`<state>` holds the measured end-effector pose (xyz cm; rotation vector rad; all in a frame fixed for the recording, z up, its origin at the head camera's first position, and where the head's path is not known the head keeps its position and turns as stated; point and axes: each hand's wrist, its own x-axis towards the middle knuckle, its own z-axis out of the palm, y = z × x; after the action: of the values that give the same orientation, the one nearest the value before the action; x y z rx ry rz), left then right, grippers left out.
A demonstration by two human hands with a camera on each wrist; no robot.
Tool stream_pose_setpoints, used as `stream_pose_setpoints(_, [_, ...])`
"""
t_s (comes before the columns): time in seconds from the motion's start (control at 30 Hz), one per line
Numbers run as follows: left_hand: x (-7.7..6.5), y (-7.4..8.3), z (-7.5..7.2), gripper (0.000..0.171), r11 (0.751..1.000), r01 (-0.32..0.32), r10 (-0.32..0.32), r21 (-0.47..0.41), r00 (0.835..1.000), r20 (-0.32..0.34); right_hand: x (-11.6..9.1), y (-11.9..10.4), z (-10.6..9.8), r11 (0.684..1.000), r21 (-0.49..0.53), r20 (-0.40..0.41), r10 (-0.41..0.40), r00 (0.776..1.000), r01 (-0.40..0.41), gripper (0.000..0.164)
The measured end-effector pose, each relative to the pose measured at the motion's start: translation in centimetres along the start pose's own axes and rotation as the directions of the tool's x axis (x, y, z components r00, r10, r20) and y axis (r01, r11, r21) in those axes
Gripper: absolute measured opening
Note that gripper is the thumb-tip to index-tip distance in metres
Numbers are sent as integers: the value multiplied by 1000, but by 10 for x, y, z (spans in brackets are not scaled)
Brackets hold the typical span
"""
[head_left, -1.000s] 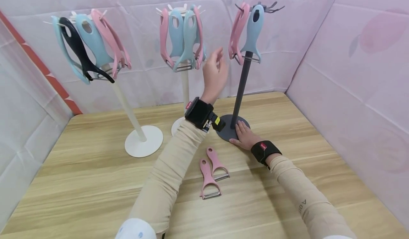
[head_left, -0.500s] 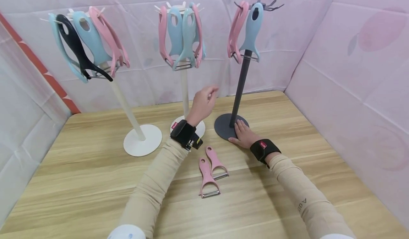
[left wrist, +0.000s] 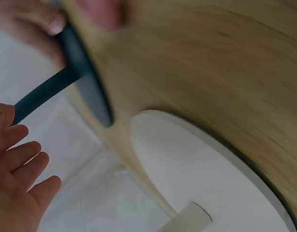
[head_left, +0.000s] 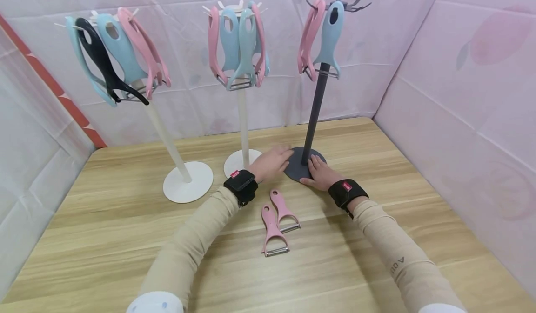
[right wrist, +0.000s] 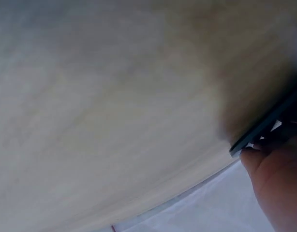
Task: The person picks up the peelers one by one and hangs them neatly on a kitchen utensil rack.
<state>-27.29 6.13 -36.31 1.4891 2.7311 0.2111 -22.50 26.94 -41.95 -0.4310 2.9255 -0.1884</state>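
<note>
My right hand (head_left: 322, 174) rests on the round base of the dark grey stand (head_left: 313, 113), fingers extended. In the head view my left hand (head_left: 270, 163), slightly blurred, is between that base and the base of the middle white stand (head_left: 244, 117). Its loosely bent fingers hold nothing in the left wrist view. Pink peelers (head_left: 311, 38) and a light blue peeler (head_left: 331, 36) hang from the dark stand's hooks. On the table below the hands lie two pink peelers, the nearer one (head_left: 271, 224) beside the farther one (head_left: 279, 203).
Pink and light blue peelers (head_left: 246, 48) hang on the middle stand. Another white stand (head_left: 188, 183) on the left bears blue and pink peelers and a black peeler (head_left: 98, 55). Patterned cloth (head_left: 469, 94) walls in the wooden table (head_left: 117, 238).
From beside the hanging peelers my left hand has come down to the level of the stand bases. My right hand has stayed on the dark base.
</note>
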Motion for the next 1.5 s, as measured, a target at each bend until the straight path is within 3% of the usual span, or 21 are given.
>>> stream_pose_setpoints(0.17, [3,-3,15,50,993,-35,17,113,988,154,-1,-2,-3,999,43,-2,4,1000,-4,85])
stream_pose_setpoints(0.3, [2,-7,24,54,995,-33,12,94,977,213,-4,-5,-9,996,93,16,-9,1000,8,86])
stream_pose_setpoints(0.43, [-1,-10,28,56,998,-34,22,46,970,240,-9,-10,-15,994,107,38,-6,999,2,81])
stream_pose_setpoints(0.7, [-5,-21,36,57,1000,-24,23,-2,957,288,-32,-39,-35,999,31,60,-12,998,10,68])
stream_pose_setpoints(0.87, [-6,-22,41,56,996,-49,27,69,955,294,-50,-70,-41,997,-19,76,-76,994,77,59])
stream_pose_setpoints(1.03, [-8,-15,39,57,993,-23,-14,114,950,313,-61,-99,-36,985,-53,6,-163,987,163,50])
stream_pose_setpoints(1.23, [-10,-5,31,57,995,-4,-30,103,945,325,-64,-127,-28,987,-19,-67,-162,985,161,45])
stream_pose_setpoints(1.5, [-10,6,24,57,994,16,-52,112,943,329,-58,-142,-12,986,-94,-197,-157,968,141,28])
